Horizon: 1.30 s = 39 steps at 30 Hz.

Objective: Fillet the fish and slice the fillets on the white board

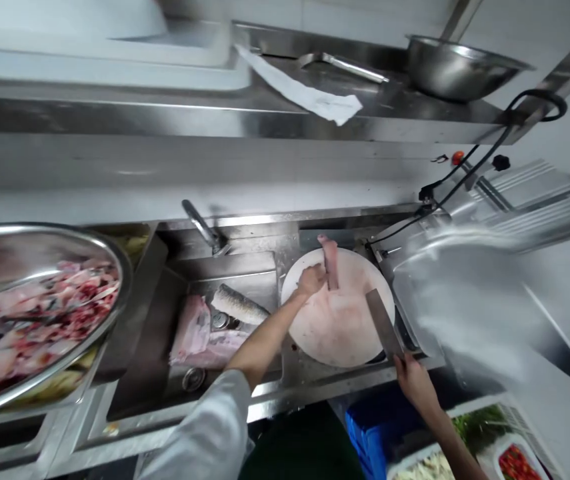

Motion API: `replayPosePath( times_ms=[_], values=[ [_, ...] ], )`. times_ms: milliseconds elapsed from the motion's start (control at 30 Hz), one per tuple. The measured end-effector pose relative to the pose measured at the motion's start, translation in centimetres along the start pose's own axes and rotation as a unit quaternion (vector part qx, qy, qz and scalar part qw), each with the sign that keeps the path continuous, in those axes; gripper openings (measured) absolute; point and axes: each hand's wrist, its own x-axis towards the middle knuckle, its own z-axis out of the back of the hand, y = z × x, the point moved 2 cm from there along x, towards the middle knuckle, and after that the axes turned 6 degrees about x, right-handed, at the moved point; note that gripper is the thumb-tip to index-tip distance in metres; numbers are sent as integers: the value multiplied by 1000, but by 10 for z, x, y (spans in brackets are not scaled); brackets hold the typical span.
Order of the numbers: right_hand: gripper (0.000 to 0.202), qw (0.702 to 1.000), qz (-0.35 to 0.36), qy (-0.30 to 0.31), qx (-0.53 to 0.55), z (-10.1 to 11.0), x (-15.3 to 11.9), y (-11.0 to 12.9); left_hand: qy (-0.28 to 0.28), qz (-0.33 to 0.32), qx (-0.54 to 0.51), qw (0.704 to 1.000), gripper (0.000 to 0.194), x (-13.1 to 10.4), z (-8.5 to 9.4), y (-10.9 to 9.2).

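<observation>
On the round white cutting board [349, 327] lies a narrow strip of pink fish [331, 262], its far end at the board's back edge. My left hand [313, 278] is at the strip's left side, fingers closed against it. My right hand [411, 373] grips the handle of a cleaver [385, 323], whose blade reaches over the board's right part, apart from the fish strip. In the sink [139, 373] to the left lie pink fish fillets [192, 327] and a piece with grey scaly skin [239, 305].
A large steel bowl [125, 273] of cut fish stands at the left. The faucet [199, 221] is behind the sink. Above runs a steel shelf [165, 119] with a metal bowl [459, 67]. Slicing equipment [479, 293] stands right; vegetable containers [485, 400] sit lower right.
</observation>
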Motion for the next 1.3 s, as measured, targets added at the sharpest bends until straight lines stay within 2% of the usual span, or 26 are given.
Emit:
replayPosePath(
  times_ms=[67, 133, 167, 233, 300, 367, 433, 500, 567, 667, 733, 833, 967, 1100, 1167, 1200, 1300],
  values=[
    [26, 1000, -3, 16, 3, -6, 6, -13, -43, 36, 85, 995, 50, 24, -40, -23],
    [27, 999, -14, 39, 5, -9, 13, -21, -71, 79, 146, 984, 71, 38, -66, -36],
    [27, 999, -18, 51, 4, -9, 17, -24, -71, 96, 159, 980, 75, 42, -72, -39],
    [27, 998, -15, 68, 3, -5, 24, -28, -55, 108, 153, 981, 71, 41, -73, -38],
    [26, 997, -2, 83, 6, 1, 32, -29, -33, 79, 125, 988, 62, 29, -59, -30],
    [23, 995, 11, 102, 7, 8, 42, -28, 10, 43, 71, 996, 57, 3, -35, -17],
    [20, 992, 30, 122, 6, 15, 54, -23, 86, 36, 0, 996, 58, -34, -6, 3],
    [18, 989, 65, 132, 18, 19, 66, -18, 166, 63, -62, 982, 60, -79, 25, 27],
    [22, 984, 106, 139, 40, 18, 73, -14, 208, 105, -104, 967, 62, -122, 57, 51],
    [28, 982, 110, 148, 33, 14, 78, -10, 180, 167, -153, 957, 70, -167, 97, 83],
    [31, 985, 92, 146, -1, 13, 79, -1, 131, 185, -196, 954, 73, -180, 114, 99],
    [32, 985, 110, 130, -26, 16, 87, 33, 69, 189, -247, 948, 69, -180, 124, 113],
    [39, 978, 168, 121, -17, 25, 111, 103, 45, 202, -263, 942, 54, -173, 124, 119],
    [49, 966, 246, 40, 61, 28, 134, 160, 4, 215, -291, 932, 35, -176, 123, 128],
    [50, 959, 266, 14, 93, 20, 139, 174, -27, 230, -290, 929, 31, -180, 122, 133],
    [48, 961, 261, 25, 91, 12, 141, 177, -39, 239, -287, 927, 31, -182, 122, 136],
    [37, 968, 219, 118, 45, -7, 147, 178, -68, 260, -287, 920, 29, -188, 121, 140]
  ],
)
